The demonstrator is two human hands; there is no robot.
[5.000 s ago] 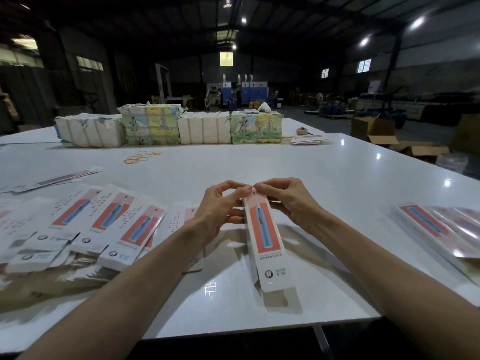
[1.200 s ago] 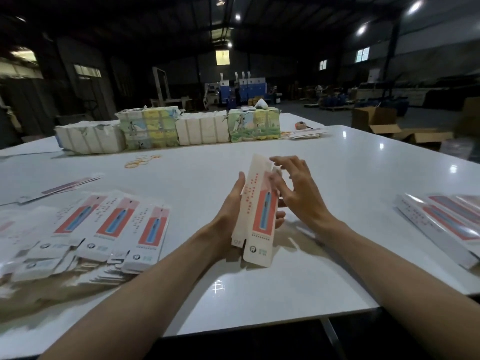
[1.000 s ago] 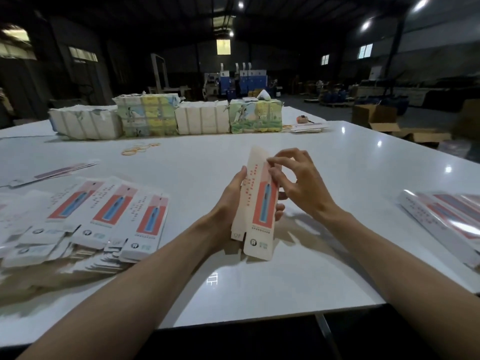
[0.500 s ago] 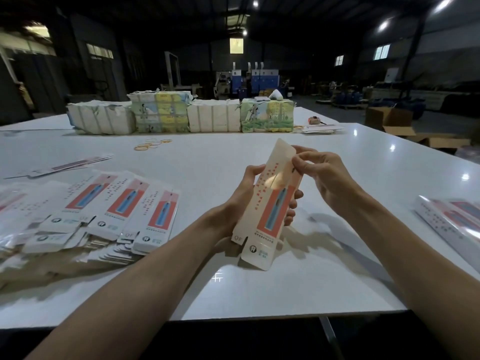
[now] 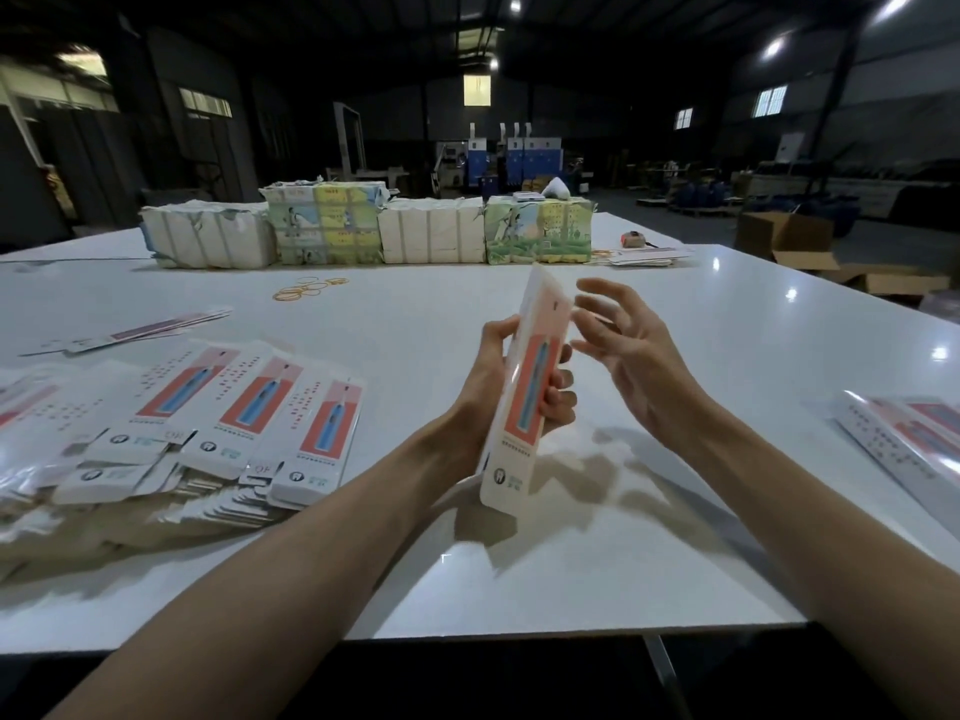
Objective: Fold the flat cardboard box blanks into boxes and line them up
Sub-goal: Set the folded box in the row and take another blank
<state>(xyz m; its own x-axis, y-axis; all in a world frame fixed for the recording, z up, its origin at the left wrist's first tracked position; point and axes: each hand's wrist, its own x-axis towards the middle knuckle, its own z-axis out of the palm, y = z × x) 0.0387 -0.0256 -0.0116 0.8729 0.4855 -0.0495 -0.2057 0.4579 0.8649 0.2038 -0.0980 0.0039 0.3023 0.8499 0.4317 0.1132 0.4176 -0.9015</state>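
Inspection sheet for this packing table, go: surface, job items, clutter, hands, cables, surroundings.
Surface: white glossy table, glare spots.
Job's things: one box held on end in the left hand; row of boxes lined up at left over a heap of blanks; wrapped blanks at the right edge.
Clutter: rubber bands; wrapped bundles along the far edge.
Hands: left hand grips the box; right hand open beside its top, fingers spread.
Cables: nothing seen.
Surroundings: dim warehouse, blue machines at back, open cartons on the floor at right.

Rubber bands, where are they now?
Head view, left of centre: the rubber bands lie on the white table, just in front of the wrapped bundles, beyond the folded boxes.
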